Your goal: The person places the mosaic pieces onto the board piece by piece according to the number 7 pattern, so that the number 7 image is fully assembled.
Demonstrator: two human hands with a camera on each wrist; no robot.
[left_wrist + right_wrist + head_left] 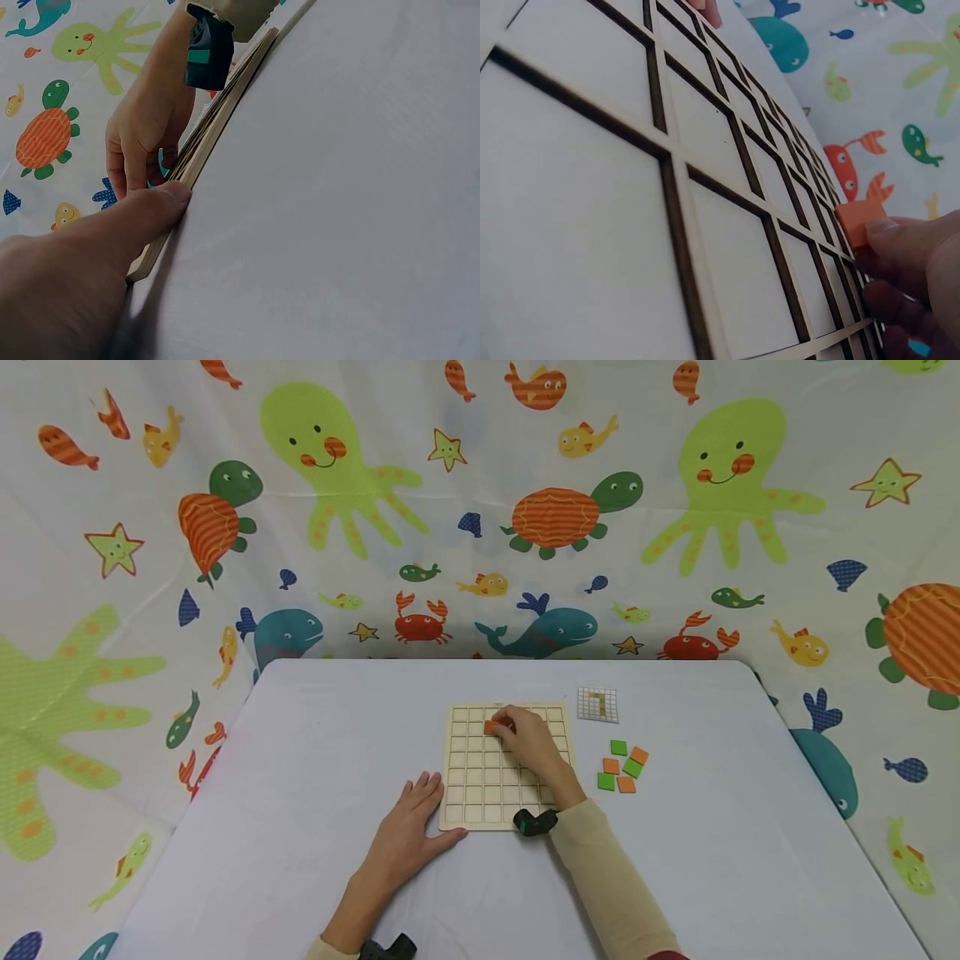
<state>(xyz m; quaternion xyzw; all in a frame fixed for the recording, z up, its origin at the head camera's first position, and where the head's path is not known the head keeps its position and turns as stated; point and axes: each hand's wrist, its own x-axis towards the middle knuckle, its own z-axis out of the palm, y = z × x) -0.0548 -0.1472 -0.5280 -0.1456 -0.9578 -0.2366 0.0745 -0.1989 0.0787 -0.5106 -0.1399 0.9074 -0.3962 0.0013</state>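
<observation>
A square wooden grid board (474,814) lies on the white table. My right hand (528,739) reaches over its upper part and pinches an orange square tile (490,727) between thumb and fingers. In the right wrist view the orange tile (860,222) is tilted, its lower edge right at the grid's ridges. My left hand (408,818) rests at the board's lower left corner, fingers spread along the left side. In the left wrist view its thumb (169,196) touches the board's edge (217,124).
Right of the board lie several loose tiles, among them a green one (618,747) and an orange one (626,785). Above them sits a small pattern card (597,704) with a printed grid. A curtain with sea animals (555,518) hangs behind the table (322,735).
</observation>
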